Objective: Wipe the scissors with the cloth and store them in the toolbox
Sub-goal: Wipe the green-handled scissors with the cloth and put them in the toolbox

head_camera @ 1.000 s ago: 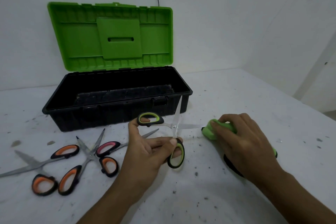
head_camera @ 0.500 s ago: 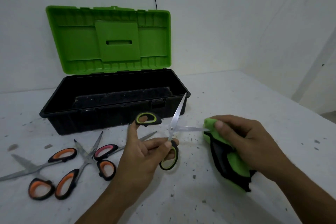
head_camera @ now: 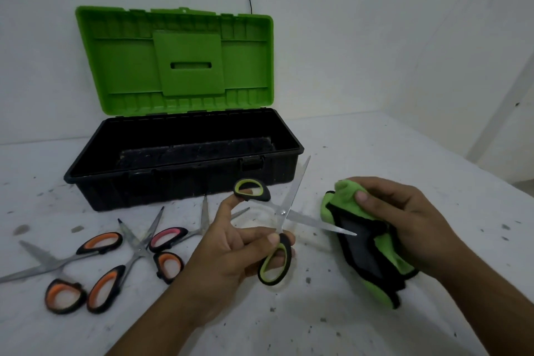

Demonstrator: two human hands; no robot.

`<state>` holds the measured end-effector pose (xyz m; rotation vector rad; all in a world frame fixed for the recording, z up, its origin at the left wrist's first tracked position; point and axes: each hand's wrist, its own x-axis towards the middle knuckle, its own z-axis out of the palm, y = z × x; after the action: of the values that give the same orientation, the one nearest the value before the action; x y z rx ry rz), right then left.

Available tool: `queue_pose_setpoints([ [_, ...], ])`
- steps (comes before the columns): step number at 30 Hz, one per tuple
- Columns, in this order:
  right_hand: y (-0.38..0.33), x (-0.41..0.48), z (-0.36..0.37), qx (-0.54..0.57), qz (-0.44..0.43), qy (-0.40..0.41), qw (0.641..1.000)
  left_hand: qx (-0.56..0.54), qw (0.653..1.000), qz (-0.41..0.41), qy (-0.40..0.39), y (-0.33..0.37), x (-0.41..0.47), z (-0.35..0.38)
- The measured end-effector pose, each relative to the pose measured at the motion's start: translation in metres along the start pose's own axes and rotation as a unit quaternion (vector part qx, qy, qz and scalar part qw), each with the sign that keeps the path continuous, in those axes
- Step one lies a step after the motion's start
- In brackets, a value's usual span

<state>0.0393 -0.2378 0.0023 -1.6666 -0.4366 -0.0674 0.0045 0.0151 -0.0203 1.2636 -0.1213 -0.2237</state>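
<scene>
**A:** How far along is the work, do you think?

**B:** Near the beginning, I believe. The black plastic toolbox point(head_camera: 173, 185) stands at the far left with its green lid point(head_camera: 179, 61) raised. I see no scissors inside, though the bottom is dark.

**A:** Which pair is being cleaned?

**B:** The scissors with green and black plastic handles point(head_camera: 281, 212). The left hand point(head_camera: 231, 251) holds them above the white speckled table point(head_camera: 375, 153), in front of the toolbox. The index finger goes through the far loop, and the thumb and other fingers pinch the near loop. The blades are spread wide.

**A:** And the cloth?

**B:** The right hand point(head_camera: 404, 222) has its fingers curled around the bunched green and black cloth point(head_camera: 346, 199), with the thumb on top. One blade tip points at the cloth's dark part. I cannot tell if it touches.

**A:** What remains?

**B:** This pair must be wiped and stored. Then what looks like three other scissors with orange and pink handles point(head_camera: 140, 248) wait on the table at the near left.
</scene>
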Motion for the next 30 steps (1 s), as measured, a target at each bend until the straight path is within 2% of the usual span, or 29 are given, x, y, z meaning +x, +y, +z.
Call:
queue_pose_setpoints([
  [2,-0.001,0.005,0.01,0.0,-0.042,-0.014,0.999,-0.019,1.0,-0.007,-0.014,-0.002,0.0,0.002],
  [6,0.01,0.012,0.031,-0.073,-0.145,0.0,0.987,-0.034,0.999,-0.006,-0.025,-0.006,0.0,0.002],
  [10,0.025,0.011,0.046,-0.109,-0.2,0.017,0.973,-0.044,0.998,-0.008,-0.033,-0.007,0.002,0.0],
  [14,0.033,0.006,0.051,-0.116,-0.191,-0.044,0.974,-0.041,0.999,0.0,-0.034,-0.009,0.001,-0.002],
  [18,0.031,0.001,0.043,-0.133,-0.18,-0.042,0.974,-0.018,0.999,0.012,-0.041,-0.009,-0.001,0.001],
  [22,0.023,0.003,0.029,-0.172,-0.142,-0.085,0.971,-0.007,0.998,0.01,-0.058,-0.009,-0.002,0.002],
  [26,0.018,0.004,0.024,-0.094,-0.113,-0.043,0.988,0.001,0.997,0.016,-0.078,-0.007,-0.004,0.002],
  [30,0.022,-0.003,0.031,-0.105,-0.116,-0.096,0.983,0.009,0.995,0.01,-0.094,-0.011,-0.003,0.002],
])
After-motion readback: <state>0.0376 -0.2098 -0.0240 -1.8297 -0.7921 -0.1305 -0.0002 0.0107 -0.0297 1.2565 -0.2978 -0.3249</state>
